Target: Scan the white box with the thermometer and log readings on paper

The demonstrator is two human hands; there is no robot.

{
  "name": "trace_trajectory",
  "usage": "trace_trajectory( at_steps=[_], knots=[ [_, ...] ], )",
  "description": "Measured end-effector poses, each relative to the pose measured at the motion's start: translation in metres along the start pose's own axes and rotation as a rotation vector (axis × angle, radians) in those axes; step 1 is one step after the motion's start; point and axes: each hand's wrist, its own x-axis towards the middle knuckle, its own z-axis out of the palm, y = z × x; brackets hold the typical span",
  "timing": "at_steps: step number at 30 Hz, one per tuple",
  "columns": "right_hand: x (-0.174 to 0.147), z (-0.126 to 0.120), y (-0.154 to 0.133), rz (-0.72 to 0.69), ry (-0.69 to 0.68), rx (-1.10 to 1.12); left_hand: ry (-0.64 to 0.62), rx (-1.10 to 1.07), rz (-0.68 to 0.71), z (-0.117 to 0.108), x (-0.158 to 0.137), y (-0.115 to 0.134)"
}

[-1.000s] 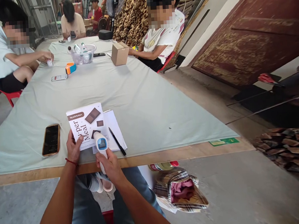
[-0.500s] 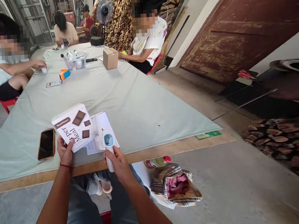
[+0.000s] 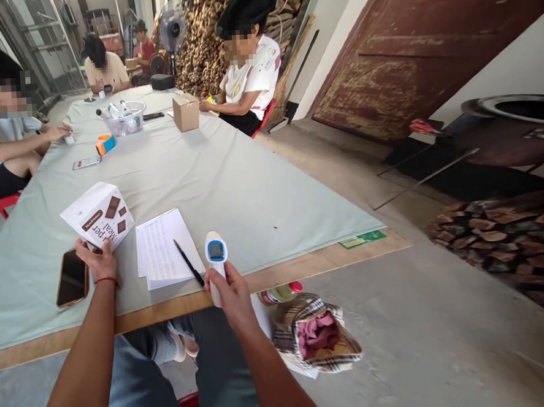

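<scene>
My left hand (image 3: 97,260) grips the lower edge of a white box (image 3: 98,208) printed with chocolate pieces and the word "Meal". Its thumb is on the front, and the box tilts over the table's left part. A phone with a dark screen (image 3: 72,277) lies beside that wrist. In my right hand (image 3: 231,292) is a white infrared thermometer (image 3: 217,265), upright, its blue-rimmed screen facing me. Between the hands, written sheets of paper (image 3: 157,244) lie on the cloth, with a black pen (image 3: 188,261) across their right side.
The cloth-covered table (image 3: 254,211) stretches away from me. Farther along it are a smartwatch-like orange and blue object (image 3: 105,144), another phone (image 3: 86,162), a plastic basket (image 3: 126,123) and a cardboard box (image 3: 186,112). Several people sit around it. A checked bag (image 3: 317,339) is below, right.
My left hand has carried the white box left, away from the papers, uncovering them and the pen. My right hand has shifted slightly right with the thermometer. The view has turned a little.
</scene>
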Motion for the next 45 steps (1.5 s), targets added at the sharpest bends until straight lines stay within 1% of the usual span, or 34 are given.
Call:
trace_trajectory(
  at_steps=[2, 3, 4, 5, 7, 8, 9, 10, 11, 13, 15, 17, 19, 21, 23, 24, 26, 29, 32, 34, 36, 37, 38, 40, 41, 43, 45],
  knots=[
    [0.001, 0.001, 0.001, 0.004, -0.004, -0.003, 0.130, 0.131, 0.091, 0.002, -0.014, 0.009],
    [0.001, 0.001, 0.002, 0.002, -0.006, -0.009, 0.123, 0.164, 0.154, 0.003, -0.023, 0.014],
    [0.002, 0.002, 0.004, -0.003, -0.010, -0.019, 0.051, 0.166, 0.229, 0.003, -0.031, 0.019],
    [0.002, 0.003, 0.006, -0.008, -0.017, -0.030, -0.099, 0.149, 0.304, 0.003, -0.039, 0.024],
    [0.003, 0.005, 0.009, -0.015, -0.029, -0.054, -0.461, 0.124, 0.407, 0.003, -0.052, 0.030],
    [0.003, 0.006, 0.010, -0.014, -0.032, -0.063, -0.615, 0.138, 0.433, 0.004, -0.055, 0.031],
    [0.003, 0.007, 0.011, -0.011, -0.033, -0.072, -0.730, 0.169, 0.444, 0.004, -0.058, 0.031],
    [0.002, 0.008, 0.012, -0.008, -0.033, -0.081, -0.808, 0.207, 0.450, 0.004, -0.059, 0.030],
    [0.002, 0.009, 0.012, -0.005, -0.033, -0.091, -0.860, 0.241, 0.454, 0.005, -0.058, 0.028],
    [-0.001, 0.011, 0.010, -0.003, -0.036, -0.112, -0.921, 0.267, 0.465, 0.005, -0.057, 0.025],
    [-0.001, 0.012, 0.009, -0.006, -0.041, -0.132, -0.956, 0.257, 0.484, 0.005, -0.056, 0.023],
    [0.002, 0.010, 0.010, -0.013, -0.049, -0.170, -0.965, 0.253, 0.497, 0.005, -0.056, 0.021],
    [0.011, 0.004, 0.012, -0.050, -0.032, -0.273, -0.967, 0.256, 0.512, 0.005, -0.058, 0.021],
    [0.027, -0.003, 0.013, -0.115, 0.026, -0.484, -0.957, 0.261, 0.531, 0.005, -0.059, 0.021],
    [0.046, -0.009, 0.013, -0.154, 0.103, -0.827, -0.952, 0.263, 0.550, 0.006, -0.060, 0.021],
    [0.056, -0.011, 0.012, -0.151, 0.116, -0.990, -0.952, 0.263, 0.556, 0.006, -0.061, 0.021],
    [0.073, -0.013, 0.010, -0.159, 0.064, -1.224, -0.956, 0.260, 0.555, 0.006, -0.061, 0.022],
    [0.089, -0.011, 0.009, -0.179, -0.033, -1.404, -0.961, 0.256, 0.550, 0.006, -0.062, 0.023],
    [0.096, -0.011, 0.015, -0.207, -0.049, -1.458, -0.990, 0.270, 0.579, 0.006, -0.063, 0.024],
    [0.096, -0.013, 0.019, -0.255, -0.009, -1.449, -1.007, 0.297, 0.606, 0.005, -0.064, 0.025],
    [0.094, -0.013, 0.024, -0.343, 0.060, -1.414, -1.016, 0.328, 0.628, 0.005, -0.064, 0.025],
    [0.092, -0.012, 0.026, -0.402, 0.078, -1.384, -1.021, 0.339, 0.638, 0.005, -0.063, 0.025],
    [0.090, -0.011, 0.028, -0.466, 0.068, -1.347, -1.026, 0.348, 0.646, 0.005, -0.063, 0.025],
    [0.083, -0.004, 0.032, -0.560, -0.036, -1.273, -1.035, 0.357, 0.660, 0.005, -0.063, 0.024],
    [0.080, 0.000, 0.034, -0.576, -0.104, -1.251, -1.036, 0.359, 0.666, 0.005, -0.063, 0.024],
    [0.076, 0.008, 0.038, -0.546, -0.191, -1.244, -1.033, 0.359, 0.678, 0.005, -0.063, 0.023],
    [0.074, 0.013, 0.040, -0.483, -0.198, -1.253, -1.028, 0.353, 0.694, 0.005, -0.063, 0.023]
  ],
)
